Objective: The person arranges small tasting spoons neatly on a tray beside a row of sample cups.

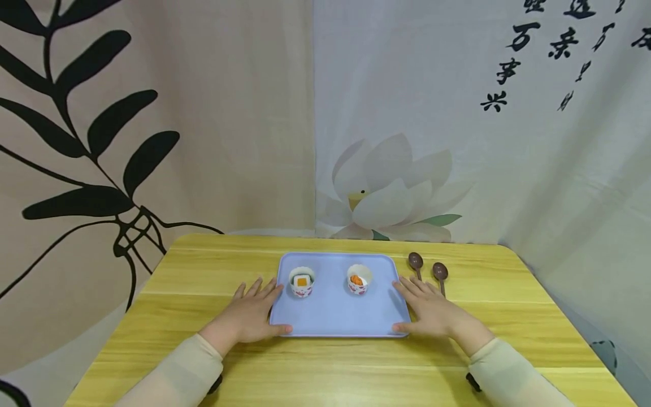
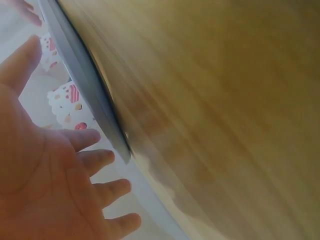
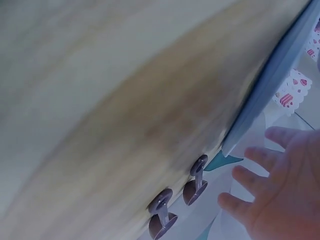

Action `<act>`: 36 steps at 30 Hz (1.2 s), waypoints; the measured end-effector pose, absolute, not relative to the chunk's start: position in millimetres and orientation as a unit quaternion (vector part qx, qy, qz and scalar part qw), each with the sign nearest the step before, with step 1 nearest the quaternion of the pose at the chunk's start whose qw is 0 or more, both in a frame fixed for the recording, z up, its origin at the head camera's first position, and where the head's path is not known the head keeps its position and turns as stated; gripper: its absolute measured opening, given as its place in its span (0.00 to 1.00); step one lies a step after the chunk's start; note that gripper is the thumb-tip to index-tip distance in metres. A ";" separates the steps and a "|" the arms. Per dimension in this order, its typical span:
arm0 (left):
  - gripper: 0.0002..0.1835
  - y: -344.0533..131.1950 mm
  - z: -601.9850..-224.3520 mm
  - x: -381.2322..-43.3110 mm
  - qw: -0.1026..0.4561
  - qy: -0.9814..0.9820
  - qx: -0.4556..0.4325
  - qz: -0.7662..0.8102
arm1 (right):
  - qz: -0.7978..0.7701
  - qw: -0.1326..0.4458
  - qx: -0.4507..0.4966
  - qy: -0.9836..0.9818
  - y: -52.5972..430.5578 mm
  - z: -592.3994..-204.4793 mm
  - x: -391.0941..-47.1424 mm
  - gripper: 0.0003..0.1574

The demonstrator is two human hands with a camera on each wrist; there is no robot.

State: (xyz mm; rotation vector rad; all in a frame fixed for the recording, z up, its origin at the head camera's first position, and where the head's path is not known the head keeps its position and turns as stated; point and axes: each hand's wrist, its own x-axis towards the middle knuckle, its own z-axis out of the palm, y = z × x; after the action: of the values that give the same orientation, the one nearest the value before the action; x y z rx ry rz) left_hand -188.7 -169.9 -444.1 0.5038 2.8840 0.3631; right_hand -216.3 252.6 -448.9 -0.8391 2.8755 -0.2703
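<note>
A pale blue-purple tray (image 1: pixel 330 316) lies on the table. On its left part stands a small patterned paper cup (image 1: pixel 302 291) with a white and orange-yellow piece inside; a second patterned cup (image 1: pixel 357 287), holding something orange, stands right of centre. My left hand (image 1: pixel 251 314) is at the tray's left edge, fingers straight and spread, thumb by the near left corner. At the opposite edge my right hand (image 1: pixel 429 308) lies likewise spread, its thumb by the near right corner. Both wrist views show straight fingers and bare palms.
Two dark brown spoons, one farther left (image 1: pixel 415 261) and one nearer (image 1: pixel 440 272), lie right of the tray beyond my right hand. The wooden table (image 1: pixel 325 373) ends at the back against a curtain (image 1: pixel 254 113) printed with leaves, a flower and writing.
</note>
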 end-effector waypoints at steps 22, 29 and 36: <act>0.61 -170.4 -448.3 -189.6 0.110 0.972 0.171 0.122 | -0.073 0.107 -0.272 0.954 251.4 -447.1 -216.0 0.71; 0.61 -169.4 -448.5 -190.6 0.108 0.972 0.170 0.122 | -0.072 0.104 -0.272 0.954 252.9 -450.4 -217.7 0.72; 0.61 -168.6 -447.4 -190.9 0.106 0.971 0.171 0.127 | -0.071 0.111 -0.270 0.954 254.0 -451.5 -220.0 0.73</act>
State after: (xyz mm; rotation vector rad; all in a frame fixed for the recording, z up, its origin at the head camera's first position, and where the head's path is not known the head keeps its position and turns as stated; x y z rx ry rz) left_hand -190.9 -168.6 -447.4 0.5038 2.8612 0.3746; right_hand -220.0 254.0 -451.5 -0.7944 2.8014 -0.2090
